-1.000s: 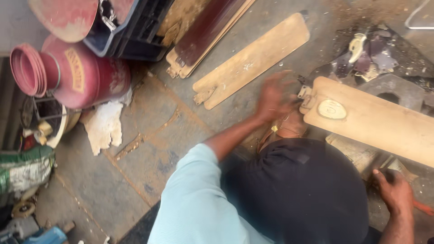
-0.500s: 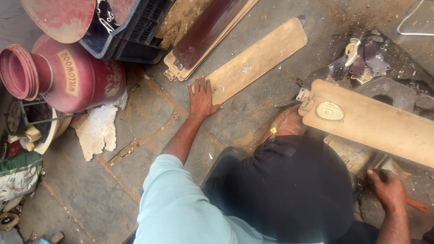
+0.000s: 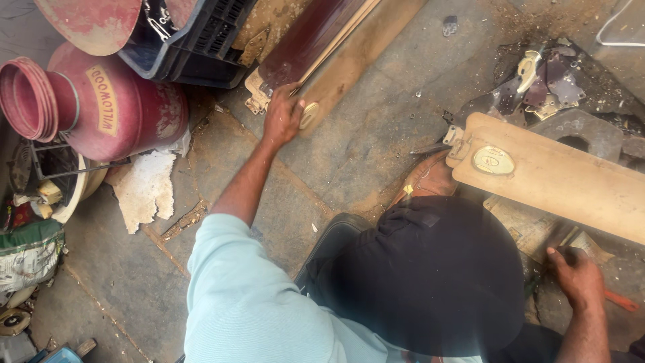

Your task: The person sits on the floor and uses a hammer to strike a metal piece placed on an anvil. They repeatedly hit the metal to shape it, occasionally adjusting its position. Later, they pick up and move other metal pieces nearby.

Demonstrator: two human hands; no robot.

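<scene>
My left hand (image 3: 282,117), at the end of a light blue sleeve, is closed on the near end of a tan wooden fan blade (image 3: 356,57). That blade lies against a stack of dark brown blades (image 3: 306,44). My right hand (image 3: 578,275) is low at the right, curled around a tool with an orange handle (image 3: 621,300). A second tan blade (image 3: 564,178) with an oval emblem lies between the two hands, beside my brown shoe (image 3: 430,178). My dark-trousered knee (image 3: 430,275) hides the floor below it.
A red metal cylinder (image 3: 114,107) lies on its side at the left, next to a black crate (image 3: 195,47). A torn white scrap (image 3: 144,188) rests on the stone floor (image 3: 376,148). Loose metal brackets (image 3: 544,81) are heaped at the upper right. Clutter lines the left edge.
My left hand went from the blade by my shoe, to flat on the floor, to gripping the far tan blade's end. That blade now lies against the dark stack. My right hand stayed put.
</scene>
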